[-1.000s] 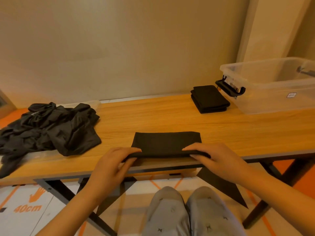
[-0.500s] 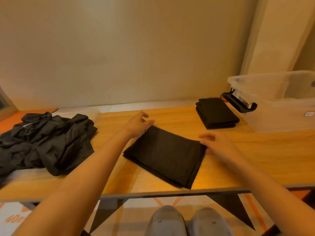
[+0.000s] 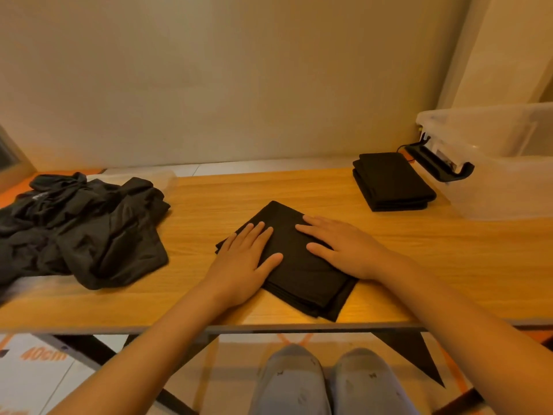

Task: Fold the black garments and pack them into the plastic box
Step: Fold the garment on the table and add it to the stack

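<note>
A folded black garment (image 3: 294, 266) lies as a thick square, turned diagonally, near the front middle of the wooden table (image 3: 419, 265). My left hand (image 3: 244, 260) lies flat on its left half with straight fingers. My right hand (image 3: 344, 248) lies flat on its right half, fingers spread. A stack of folded black garments (image 3: 392, 181) sits at the back right, beside the clear plastic box (image 3: 502, 175). A heap of unfolded black garments (image 3: 80, 226) covers the table's left end.
The plastic box has a black latch handle (image 3: 440, 166) that points toward the folded stack. A clear lid (image 3: 155, 178) lies under the heap at the left. A wall runs close behind the table. My knees are below the front edge.
The garment was folded again into a smaller, thicker square. Both hands moved from its far corners onto its top and now press it flat.
</note>
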### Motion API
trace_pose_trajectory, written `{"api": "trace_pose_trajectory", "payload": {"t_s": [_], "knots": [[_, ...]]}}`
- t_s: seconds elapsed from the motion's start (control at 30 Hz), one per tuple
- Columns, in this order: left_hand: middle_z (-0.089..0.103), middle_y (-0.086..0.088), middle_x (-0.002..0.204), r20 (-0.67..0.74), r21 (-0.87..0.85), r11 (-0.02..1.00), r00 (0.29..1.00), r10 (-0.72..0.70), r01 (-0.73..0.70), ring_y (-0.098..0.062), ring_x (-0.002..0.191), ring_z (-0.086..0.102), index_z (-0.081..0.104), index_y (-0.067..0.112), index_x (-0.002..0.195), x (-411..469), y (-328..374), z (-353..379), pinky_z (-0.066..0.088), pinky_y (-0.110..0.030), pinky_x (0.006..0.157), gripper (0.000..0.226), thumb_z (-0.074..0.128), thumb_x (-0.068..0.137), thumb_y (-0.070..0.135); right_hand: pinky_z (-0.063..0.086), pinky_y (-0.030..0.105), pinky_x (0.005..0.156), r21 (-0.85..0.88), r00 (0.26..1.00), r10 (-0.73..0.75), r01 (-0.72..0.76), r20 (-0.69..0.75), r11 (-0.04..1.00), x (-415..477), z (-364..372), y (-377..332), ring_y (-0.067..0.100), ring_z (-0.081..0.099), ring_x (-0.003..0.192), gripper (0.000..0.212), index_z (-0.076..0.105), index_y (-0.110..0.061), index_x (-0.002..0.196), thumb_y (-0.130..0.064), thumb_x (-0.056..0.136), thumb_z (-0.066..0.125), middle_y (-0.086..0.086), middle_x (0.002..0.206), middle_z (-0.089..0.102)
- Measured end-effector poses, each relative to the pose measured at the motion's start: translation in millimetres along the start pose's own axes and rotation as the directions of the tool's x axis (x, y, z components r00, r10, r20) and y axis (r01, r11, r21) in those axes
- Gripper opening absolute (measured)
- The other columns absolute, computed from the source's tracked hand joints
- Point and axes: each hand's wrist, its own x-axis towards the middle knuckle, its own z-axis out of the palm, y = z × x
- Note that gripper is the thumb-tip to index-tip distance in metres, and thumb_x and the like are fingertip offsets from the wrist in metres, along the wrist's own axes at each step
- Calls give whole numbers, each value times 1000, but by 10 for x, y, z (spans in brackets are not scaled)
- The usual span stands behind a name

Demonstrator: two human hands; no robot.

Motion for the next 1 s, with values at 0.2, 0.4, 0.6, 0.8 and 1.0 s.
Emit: {"api": "trace_pose_trajectory", "payload": {"t_s": [0.2, 0.4, 0.6, 0.8, 1.0], "knots": [[0, 12, 161, 93, 2, 986, 982, 166, -166, -3, 145, -11, 7, 37, 151, 259, -251, -162, -12, -30, 116, 55, 22, 99, 46, 2, 37, 119, -100, 971, 238, -239, -18, 966, -269, 203, -342, 18, -8, 148, 61, -2, -32, 153, -55, 99, 17, -3, 161, -8], [5, 12, 160, -160, -232, 968, 986, 55, -92, 0, 145, -5, 11, 30, 153, -250, 97, -155, -3, -29, 120, 55, 34, 102, 35, -1, 31, 117, -148, 990, 82, -99, -118, 984, -480, 53, -404, 12, -6, 147, 63, 8, -26, 153, -52, 99, 29, -4, 161, 2], [-3, 21, 156, -122, -192, 969, 983, 136, -158, 8, 142, -10, 6, 34, 152, -834, 246, 90, -1, -18, 116, 84, 29, 83, 76, -4, 18, 114, 0, 985, -171, 171, -14, 985, -592, 141, -363, -7, -4, 142, 58, 15, -37, 151, -48, 99, 37, -20, 158, 5], [13, 25, 154, -158, -184, 955, 966, 204, -232, 15, 139, -3, 23, 41, 146, -960, 1, 116, 6, -14, 114, 71, 26, 83, 74, -11, 15, 110, -53, 989, -150, 149, -17, 987, -682, 219, -302, -9, -9, 141, 61, 8, -42, 149, -56, 96, 33, -22, 157, 0], [33, 28, 147, -96, -448, 866, 975, 201, -222, 13, 138, 18, 42, 41, 138, -948, -135, -41, 27, -25, 115, 52, 60, 89, 41, -10, 15, 110, -18, 990, -131, 130, -47, 991, -731, 238, -337, -8, -7, 141, 60, 11, -41, 150, -56, 96, 33, -22, 157, 4]]}}
